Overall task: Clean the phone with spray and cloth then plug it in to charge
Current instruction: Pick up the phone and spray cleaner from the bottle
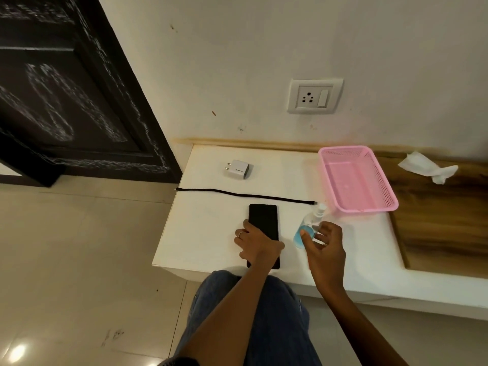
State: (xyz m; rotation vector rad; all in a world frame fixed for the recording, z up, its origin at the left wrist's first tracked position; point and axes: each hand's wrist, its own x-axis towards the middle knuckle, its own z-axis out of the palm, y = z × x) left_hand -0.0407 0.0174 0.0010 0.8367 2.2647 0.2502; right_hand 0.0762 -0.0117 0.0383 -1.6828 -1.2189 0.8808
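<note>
A person's left hand (257, 243) lies flat on a black phone (264, 223) on the white worktop (208, 233), fingers (244, 231) loosely spread over its left edge. The right hand (326, 245), fingers (307, 240) open and curled, reaches a spray bottle (310, 225) of blue liquid just beyond its fingertips, not yet gripping. A black cable (243, 194) and white charger (239, 168) lie beyond the fingers; a crumpled cloth (427, 167) lies far right, past a pink basket (356, 178).

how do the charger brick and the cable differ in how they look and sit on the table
The charger brick is white and boxy, with two pins pointing left; the cable is black, thin and stretched in a nearly straight line. The brick lies wholly on the white table, nearer the wall; the cable's left end pokes past the table edge. Both lie loose, unconnected.
</note>
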